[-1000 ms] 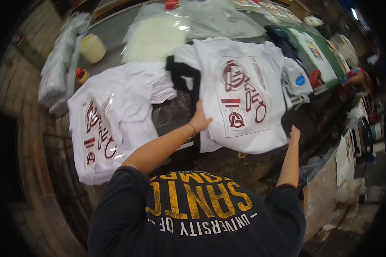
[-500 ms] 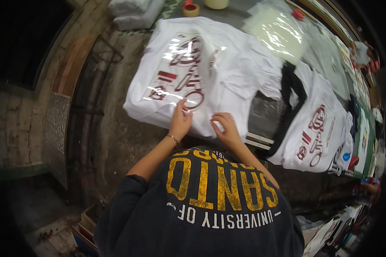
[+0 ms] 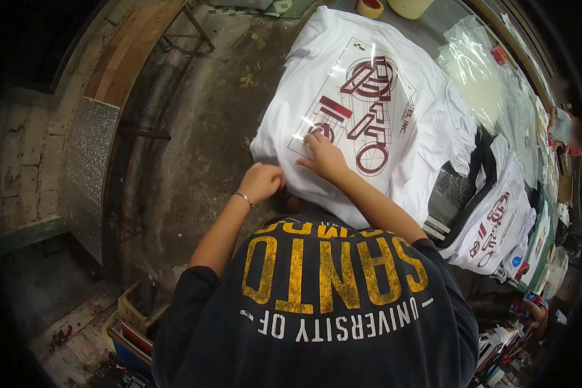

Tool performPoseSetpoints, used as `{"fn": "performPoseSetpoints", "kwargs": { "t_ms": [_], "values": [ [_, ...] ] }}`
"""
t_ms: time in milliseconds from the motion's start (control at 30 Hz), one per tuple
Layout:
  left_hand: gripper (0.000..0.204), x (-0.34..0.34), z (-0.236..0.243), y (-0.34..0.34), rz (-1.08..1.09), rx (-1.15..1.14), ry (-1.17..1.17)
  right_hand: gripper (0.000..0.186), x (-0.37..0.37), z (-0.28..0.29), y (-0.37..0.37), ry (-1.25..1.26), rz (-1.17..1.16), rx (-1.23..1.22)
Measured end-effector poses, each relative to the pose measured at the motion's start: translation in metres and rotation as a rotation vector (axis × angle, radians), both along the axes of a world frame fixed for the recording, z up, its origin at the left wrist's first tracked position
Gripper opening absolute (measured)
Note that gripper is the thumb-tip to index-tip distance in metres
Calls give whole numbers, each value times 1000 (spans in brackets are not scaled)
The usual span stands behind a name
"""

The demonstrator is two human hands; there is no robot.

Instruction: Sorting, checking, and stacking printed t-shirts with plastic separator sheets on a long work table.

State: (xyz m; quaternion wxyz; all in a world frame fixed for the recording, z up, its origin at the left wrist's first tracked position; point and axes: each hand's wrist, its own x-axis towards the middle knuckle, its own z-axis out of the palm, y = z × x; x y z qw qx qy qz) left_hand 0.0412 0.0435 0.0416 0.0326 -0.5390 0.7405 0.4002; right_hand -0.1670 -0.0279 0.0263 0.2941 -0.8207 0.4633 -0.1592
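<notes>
A white T-shirt [image 3: 304, 84] lies spread over the work surface in front of me. On its front rests a clear plastic film [image 3: 404, 97], with a maroon design [image 3: 372, 77] showing under or on it. My right hand [image 3: 324, 157] reaches across the shirt, thumb and forefinger apart, fingertips on the film's lower left corner. At the shirt's near left edge, my left hand [image 3: 263, 182] is closed with its fingers curled in. Whether cloth is caught in those fingers is hidden.
Farther right, another white shirt [image 3: 495, 226] with a similar print lies beside black cloth [image 3: 480, 168]. Clear plastic sheets [image 3: 475, 77] are piled behind it. A tape roll [image 3: 370, 8] and pale tub [image 3: 410, 6] stand at the back. Another person [image 3: 568, 132] is at far right.
The view has shifted, so the shirt sits farther right in the picture. My right hand has crossed left onto the film's corner. My left hand has come off the film to the shirt's edge.
</notes>
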Motion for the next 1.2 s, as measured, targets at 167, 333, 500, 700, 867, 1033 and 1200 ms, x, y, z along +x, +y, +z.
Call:
{"fn": "performPoseSetpoints", "kwargs": {
  "t_ms": [167,333,500,700,867,1033,1200],
  "values": [
    [31,-24,-20,-32,483,-712,122,37,15,-19,-3,149,47,-361],
    [51,-29,-69,-42,574,-643,141,21,25,-18,-1,300,202,-560],
    [53,-29,-71,-43,530,-592,154,20,24,-21,-5,216,236,-537],
    [52,-29,-70,-43,504,-579,155,18,19,-26,-11,218,326,-578],
    [53,-22,-82,-46,498,-550,169,18,18,-21,-16,179,394,-555],
    [54,-16,-90,-50,509,-504,173,21,35,-21,-13,202,466,-527],
    [53,-19,-92,-49,521,-502,125,16,32,-17,-14,224,454,-447]
  ]
}}
